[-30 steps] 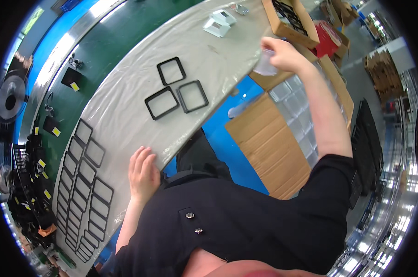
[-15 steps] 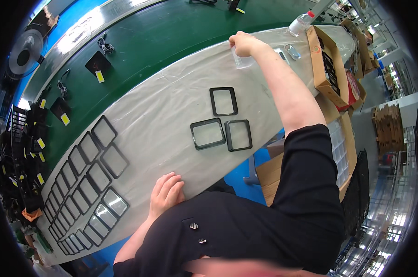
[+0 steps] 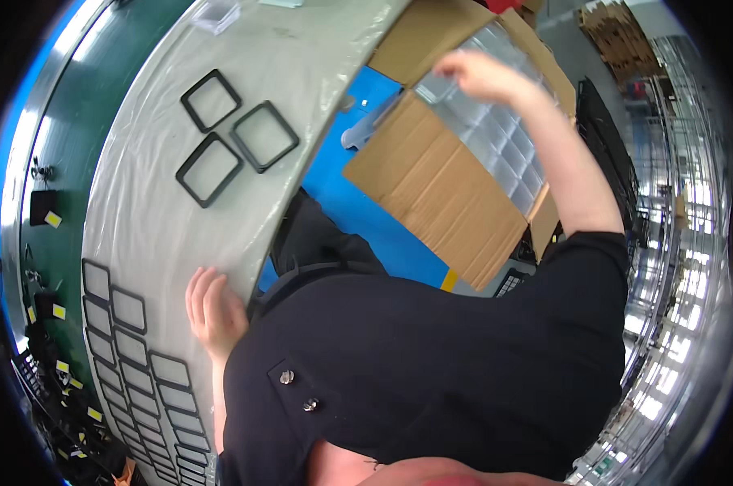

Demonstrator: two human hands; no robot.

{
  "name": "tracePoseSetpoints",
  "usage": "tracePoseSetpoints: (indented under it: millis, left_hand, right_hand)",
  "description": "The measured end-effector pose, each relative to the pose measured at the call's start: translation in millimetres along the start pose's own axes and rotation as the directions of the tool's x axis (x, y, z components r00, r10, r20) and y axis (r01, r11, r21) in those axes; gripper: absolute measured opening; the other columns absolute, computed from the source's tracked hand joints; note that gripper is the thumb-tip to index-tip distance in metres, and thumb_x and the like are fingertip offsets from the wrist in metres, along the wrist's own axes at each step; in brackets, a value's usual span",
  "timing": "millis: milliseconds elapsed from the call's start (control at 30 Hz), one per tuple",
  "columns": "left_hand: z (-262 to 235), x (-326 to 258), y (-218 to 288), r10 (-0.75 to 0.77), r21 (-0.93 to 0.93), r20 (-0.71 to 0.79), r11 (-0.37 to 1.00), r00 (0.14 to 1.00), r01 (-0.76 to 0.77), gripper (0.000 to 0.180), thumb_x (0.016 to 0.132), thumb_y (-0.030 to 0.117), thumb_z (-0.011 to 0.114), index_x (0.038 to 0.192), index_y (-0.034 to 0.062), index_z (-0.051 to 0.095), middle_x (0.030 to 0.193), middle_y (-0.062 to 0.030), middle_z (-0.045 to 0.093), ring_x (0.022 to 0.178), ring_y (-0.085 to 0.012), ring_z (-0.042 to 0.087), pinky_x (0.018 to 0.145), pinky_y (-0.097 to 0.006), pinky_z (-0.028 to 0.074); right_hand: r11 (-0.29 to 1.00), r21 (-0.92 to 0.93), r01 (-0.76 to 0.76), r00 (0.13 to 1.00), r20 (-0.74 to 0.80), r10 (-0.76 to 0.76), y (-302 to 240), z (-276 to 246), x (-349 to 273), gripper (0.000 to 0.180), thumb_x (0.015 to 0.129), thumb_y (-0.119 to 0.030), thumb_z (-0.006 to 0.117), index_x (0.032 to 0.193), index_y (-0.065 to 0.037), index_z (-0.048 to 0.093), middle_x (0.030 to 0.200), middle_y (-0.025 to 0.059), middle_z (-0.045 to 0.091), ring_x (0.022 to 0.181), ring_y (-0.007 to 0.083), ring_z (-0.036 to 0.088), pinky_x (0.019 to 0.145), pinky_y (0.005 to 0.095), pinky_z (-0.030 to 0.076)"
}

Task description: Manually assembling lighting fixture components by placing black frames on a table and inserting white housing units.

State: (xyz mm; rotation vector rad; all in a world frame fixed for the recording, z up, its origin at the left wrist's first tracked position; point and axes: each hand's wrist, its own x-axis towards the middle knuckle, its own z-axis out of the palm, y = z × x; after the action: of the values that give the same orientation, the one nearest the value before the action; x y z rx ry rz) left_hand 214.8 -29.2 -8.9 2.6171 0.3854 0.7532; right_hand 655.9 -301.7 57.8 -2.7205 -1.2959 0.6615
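Left hand (image 3: 216, 314) lies relaxed, fingers extended; right hand (image 3: 484, 76) over clear plastic trays (image 3: 489, 134), grip indeterminable; hasty lifting could snag several.

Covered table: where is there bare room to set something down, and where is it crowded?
Two patches of the table look bare: one bordered by the three separate frames, the left hand and the frame rows; another between those three and the clear plastic piece. Crowded: lower left, under the rows.
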Motion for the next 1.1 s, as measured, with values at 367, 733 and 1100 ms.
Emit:
tracePoseSetpoints:
  millis: [367,733,1100]
  left_hand:
    - [0.1,-11.3,7.7,0.028,0.083,0.025,0.996,0.999,-0.03,0.03,0.073,-0.006,0.058,0.102,0.0036,0.061,0.113,-0.0124,0.061,0.113,-0.0352,0.056,0.095,-0.044,0.044]
    - [-4.8,-10.3,11.6,0.008,0.127,-0.018,0.992,1.0,-0.006,0.027,0.073,-0.005,0.058,0.099,0.0034,0.061,0.112,-0.0129,0.061,0.112,-0.0347,0.056,0.094,-0.044,0.045]
    - [-9.4,-8.1,12.4,-0.007,0.023,-0.049,1.0,0.999,0.008,0.021,0.073,-0.003,0.063,0.093,0.0033,0.06,0.106,-0.0112,0.062,0.109,-0.032,0.058,0.095,-0.047,0.046]
  right_hand:
    - [0.974,-0.199,-0.111,0.957,0.243,0.159,7.0,76.4,-90.4,0.045,0.082,-0.002,0.056,0.125,-0.011,0.058,0.128,0.0112,0.058,0.12,0.0309,0.054,0.098,0.0387,0.047]
    - [0.971,-0.222,-0.09,0.964,0.227,0.141,2.6,60.6,-77.4,0.035,0.073,0.007,0.057,0.103,-0.009,0.065,0.106,0.0127,0.059,0.108,0.0332,0.057,0.091,0.0394,0.048]
    - [0.988,-0.121,0.1,0.992,-0.064,-0.108,-39.1,-67.7,-6.1,0.042,0.058,0.01,0.061,0.096,-0.008,0.064,0.103,0.0146,0.061,0.1,0.0326,0.059,0.086,0.0372,0.049]
